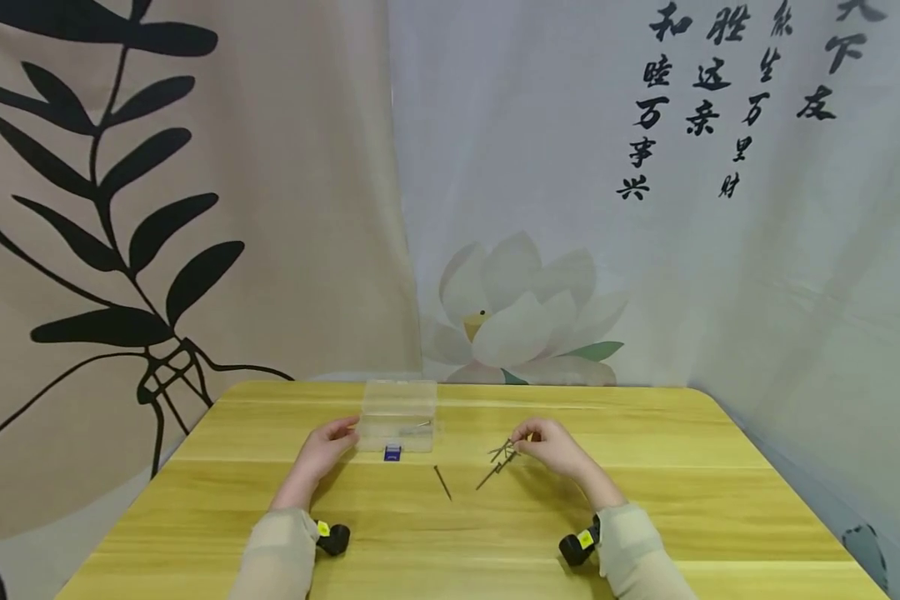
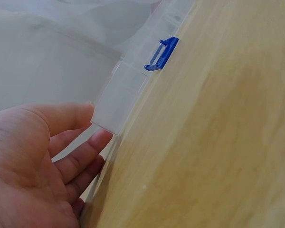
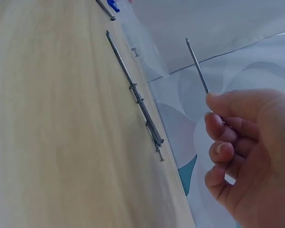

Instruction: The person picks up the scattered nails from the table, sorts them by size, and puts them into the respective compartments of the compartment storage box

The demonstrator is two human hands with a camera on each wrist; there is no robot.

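1 pinched nail (image 3: 197, 65), curtain lettering (image 1: 651, 113) “和睦万事兴”

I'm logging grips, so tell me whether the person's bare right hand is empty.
No, in the right wrist view the right hand pinches a thin, grey metal nail between thumb and fingers.

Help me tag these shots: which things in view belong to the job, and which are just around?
Likely job: clear box, touched by left hand; held nail, pinched by right hand; nail pile; lone nail.
Just around: table; printed backdrop; black wrist devices.
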